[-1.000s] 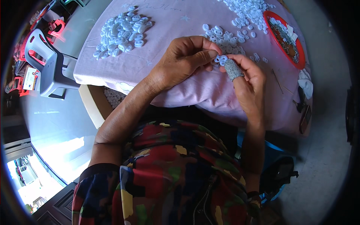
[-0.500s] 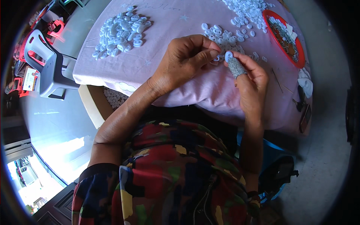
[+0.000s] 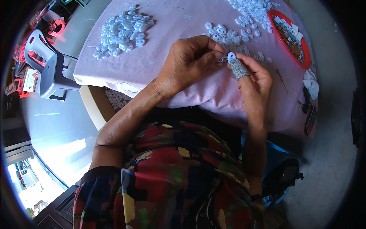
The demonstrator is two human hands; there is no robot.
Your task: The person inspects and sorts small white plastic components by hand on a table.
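Over the near part of the pink-clothed table [image 3: 164, 28], both my hands are raised close together. My right hand [image 3: 254, 72], its thumb wrapped in a grey knitted cover [image 3: 239, 69], pinches a small white oval plastic piece with holes [image 3: 231, 57]. My left hand [image 3: 194, 57] is closed in a pinch beside it, on something small and pale that is mostly hidden by the fingertips. A thin piece seems to run between the two pinches, too small to name. Just beyond the hands lies a loose cluster of white plastic pieces [image 3: 227, 36].
A heap of larger white pieces [image 3: 122, 32] sits at the table's left, another pile [image 3: 253, 11] at the far right. A red tray [image 3: 306, 57] holds small metal parts. Keys [image 3: 304, 105] and a phone [image 3: 310, 120] lie at the right edge. A cardboard box [image 3: 92, 107] stands at left.
The white oval piece in my right hand has shifted very slightly left, toward my left fingertips. Both pinches stay closed, and the rest looks the same.
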